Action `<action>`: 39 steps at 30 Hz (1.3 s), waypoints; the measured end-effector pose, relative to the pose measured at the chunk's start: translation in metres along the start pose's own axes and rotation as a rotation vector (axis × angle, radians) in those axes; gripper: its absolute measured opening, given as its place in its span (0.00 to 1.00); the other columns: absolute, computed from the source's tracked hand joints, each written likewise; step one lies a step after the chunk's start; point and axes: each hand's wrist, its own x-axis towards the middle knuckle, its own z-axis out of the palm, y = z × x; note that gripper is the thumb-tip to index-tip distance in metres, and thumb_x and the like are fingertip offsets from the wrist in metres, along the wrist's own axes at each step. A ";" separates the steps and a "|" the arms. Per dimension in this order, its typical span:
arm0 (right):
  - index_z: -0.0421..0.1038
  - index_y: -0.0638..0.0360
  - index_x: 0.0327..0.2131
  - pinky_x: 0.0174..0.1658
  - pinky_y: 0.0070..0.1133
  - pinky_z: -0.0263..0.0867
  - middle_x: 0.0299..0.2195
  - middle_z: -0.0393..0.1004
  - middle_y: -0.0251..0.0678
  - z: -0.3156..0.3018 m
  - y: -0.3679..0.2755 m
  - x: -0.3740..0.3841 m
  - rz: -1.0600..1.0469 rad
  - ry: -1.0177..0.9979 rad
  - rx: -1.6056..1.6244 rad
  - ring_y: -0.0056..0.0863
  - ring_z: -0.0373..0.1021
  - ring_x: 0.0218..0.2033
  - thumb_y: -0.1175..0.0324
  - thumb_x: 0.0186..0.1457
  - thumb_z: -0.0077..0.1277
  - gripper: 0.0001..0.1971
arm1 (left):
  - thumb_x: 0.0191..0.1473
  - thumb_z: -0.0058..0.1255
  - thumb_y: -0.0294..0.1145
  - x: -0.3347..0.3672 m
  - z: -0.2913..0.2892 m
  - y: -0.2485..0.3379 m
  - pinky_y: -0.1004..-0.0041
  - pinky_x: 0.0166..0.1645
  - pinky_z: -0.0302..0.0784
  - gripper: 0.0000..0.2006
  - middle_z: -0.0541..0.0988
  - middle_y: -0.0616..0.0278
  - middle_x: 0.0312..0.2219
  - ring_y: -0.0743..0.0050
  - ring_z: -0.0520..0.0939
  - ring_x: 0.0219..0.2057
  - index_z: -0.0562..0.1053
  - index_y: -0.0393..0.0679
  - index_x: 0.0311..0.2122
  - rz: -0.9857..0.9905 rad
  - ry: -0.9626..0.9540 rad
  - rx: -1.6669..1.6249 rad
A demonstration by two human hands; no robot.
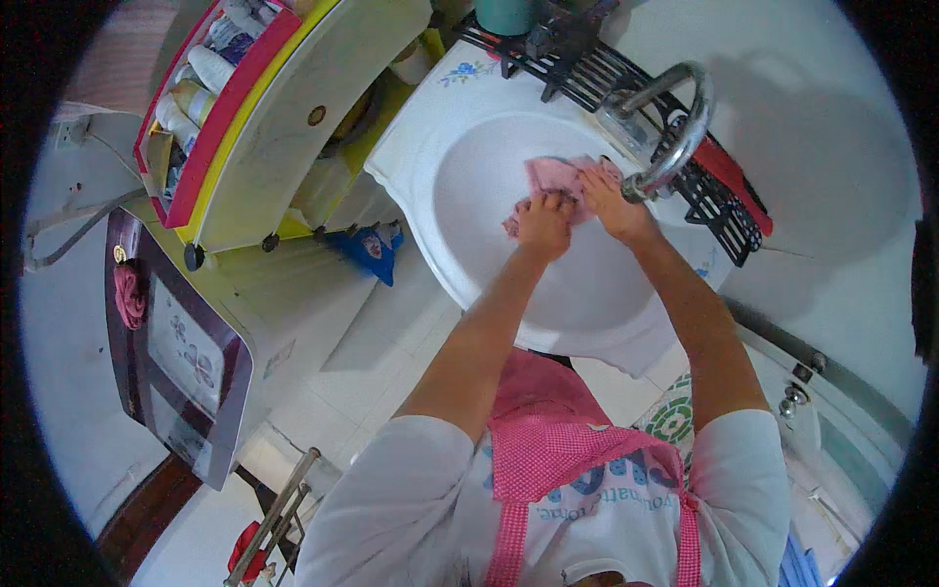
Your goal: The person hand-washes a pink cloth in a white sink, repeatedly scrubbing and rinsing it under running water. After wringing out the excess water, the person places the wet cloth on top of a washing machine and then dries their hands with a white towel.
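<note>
A pink cloth (556, 174) lies crumpled against the inner back wall of a white washbasin (469, 235). My left hand (545, 227) grips the cloth's lower left part, its fingers curled into it. On the cloth's right side, my right hand (616, 203) presses down with its fingers stretched toward the upper left, close to the tap. The curved chrome tap (699, 103) arches over the basin's right rim, its spout end beside my right wrist. I cannot make out whether water runs.
Behind the basin runs a black slatted rack (587, 68) with a green cup (504, 15) and a red-handled item (729, 176). At left stand a yellow-and-white shelf unit (284, 127) filled with bottles and a washing machine (186, 342) with a pink cloth on top. A blue bag (372, 252) lies below.
</note>
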 end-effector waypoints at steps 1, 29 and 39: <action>0.63 0.60 0.52 0.63 0.34 0.39 0.57 0.57 0.38 -0.015 -0.006 -0.015 -0.020 -0.057 -0.126 0.37 0.50 0.60 0.66 0.52 0.40 0.22 | 0.45 0.49 0.38 -0.005 0.001 0.008 0.52 0.48 0.61 0.18 0.69 0.62 0.45 0.59 0.65 0.50 0.71 0.56 0.46 0.033 -0.050 -0.020; 0.59 0.59 0.52 0.53 0.44 0.54 0.54 0.55 0.50 -0.039 -0.185 0.072 0.504 0.308 0.852 0.52 0.53 0.55 0.58 0.55 0.43 0.24 | 0.46 0.48 0.40 -0.016 -0.133 -0.100 0.60 0.63 0.51 0.26 0.66 0.50 0.52 0.55 0.61 0.57 0.67 0.39 0.51 0.446 -0.185 0.587; 0.68 0.57 0.44 0.59 0.33 0.52 0.46 0.69 0.37 -0.029 -0.034 -0.069 -0.127 0.200 0.215 0.36 0.62 0.51 0.67 0.48 0.46 0.17 | 0.52 0.43 0.48 -0.093 -0.002 0.027 0.50 0.54 0.59 0.19 0.69 0.52 0.48 0.42 0.66 0.50 0.74 0.48 0.43 0.450 0.131 -0.107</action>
